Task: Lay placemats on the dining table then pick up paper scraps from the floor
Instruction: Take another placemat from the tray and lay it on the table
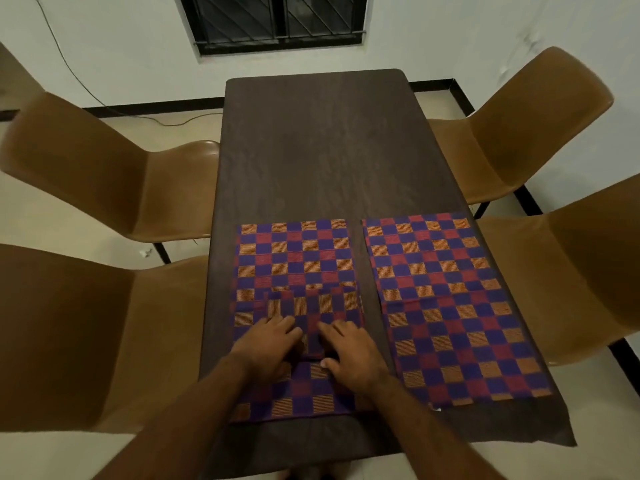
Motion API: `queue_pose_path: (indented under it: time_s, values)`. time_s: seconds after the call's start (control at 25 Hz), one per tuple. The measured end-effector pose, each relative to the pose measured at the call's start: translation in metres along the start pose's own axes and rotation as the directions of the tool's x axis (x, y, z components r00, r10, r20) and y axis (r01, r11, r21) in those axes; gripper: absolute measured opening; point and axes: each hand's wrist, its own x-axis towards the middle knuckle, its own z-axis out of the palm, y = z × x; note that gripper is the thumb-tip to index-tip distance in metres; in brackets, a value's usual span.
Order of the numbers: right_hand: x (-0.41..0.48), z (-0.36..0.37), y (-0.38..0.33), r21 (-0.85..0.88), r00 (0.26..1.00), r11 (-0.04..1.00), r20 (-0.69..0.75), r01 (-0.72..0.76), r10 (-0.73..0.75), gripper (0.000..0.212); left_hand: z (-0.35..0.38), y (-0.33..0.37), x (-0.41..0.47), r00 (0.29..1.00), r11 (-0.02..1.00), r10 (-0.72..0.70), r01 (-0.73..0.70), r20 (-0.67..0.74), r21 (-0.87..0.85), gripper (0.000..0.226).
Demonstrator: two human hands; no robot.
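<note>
1. Placemat work sits nearest: a folded placemat (322, 306) lies at 6 o'clock on the table (322, 140), on top of an opened one.
2. The left hand (268, 344) and right hand (353, 355) lie side by side on it, palms down. The fingers are fairly straight and a little spread, and the thumbs show at its near edge. No pinch shows.
3. The step, as I judge it, is to lift this folded piece and open it at another seat. Take it by its near corners, not the middle, so the mat beneath is not dragged askew. Then carry it toward 12 o'clock, unfold it, and square it to the table edge in line with the two already laid.
4. All the cloth has a woven check of purple, red and orange-striped squares, with fold creases across it (probably thin and limp).
5. The left mat (294, 258) lies at 7 o'clock and the right mat (446, 299) at 5 o'clock, reaching the table's right edge. A narrow strip of dark wood shows between them.
6. Farther off, brown chairs (104, 161) flank the table at 9 and 3 o'clock. A small white bit (145, 252) lies on the floor at 9 o'clock, possibly a paper scrap.
</note>
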Motion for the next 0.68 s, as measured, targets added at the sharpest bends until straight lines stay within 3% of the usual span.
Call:
queue_pose_path:
  time_s: [0.16, 0.28, 0.4, 0.56, 0.68]
  values:
    - [0.003, -0.002, -0.003, -0.009, 1.0, 1.0, -0.015, -0.018, 0.018, 0.075, -0.003, -0.011, 0.006, 0.997, 0.999, 0.033, -0.036, -0.075, -0.035, 0.03]
    - [0.007, -0.005, -0.007, -0.004, 0.999, 1.0, -0.052, -0.007, 0.007, 0.079, -0.009, -0.023, 0.011, 0.996, 0.962, -0.018, -0.006, -0.089, -0.271, 0.019]
    - [0.009, -0.01, -0.009, -0.023, 0.988, 0.999, -0.15, -0.024, 0.021, 0.082, -0.027, -0.041, 0.02, 0.983, 0.862, -0.111, 0.022, -0.147, -0.506, 0.009]
    - [0.02, -0.032, 0.003, -0.024, 0.862, 0.984, -0.486, -0.178, 0.145, 0.067, -0.056, -0.069, 0.042, 0.929, 0.762, -0.225, -0.02, -0.294, -0.647, 0.008]
    - [0.032, -0.056, 0.009, -0.037, 0.769, 0.97, -0.617, -0.239, 0.166, 0.061, -0.072, -0.087, 0.064, 0.875, 0.699, -0.339, -0.013, -0.346, -0.715, 0.009]
